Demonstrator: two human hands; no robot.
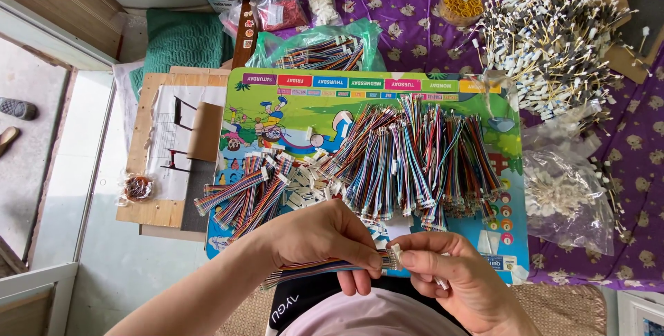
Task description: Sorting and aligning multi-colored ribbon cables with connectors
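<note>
The left hand (328,239) is closed around a flat multicoloured ribbon cable (325,267), fingers wrapped over it near its right end. The right hand (449,274) pinches the white connector (395,256) at that end between thumb and fingertips. The cable runs leftward out of the left fist, low in the view, just in front of the person's lap. Just beyond the hands lies a colourful board (304,111) heaped with cable bundles (415,156) and loose white connectors (301,187). Farther right, on purple cloth (636,142), sits a pile of white-tipped wires (553,45).
</note>
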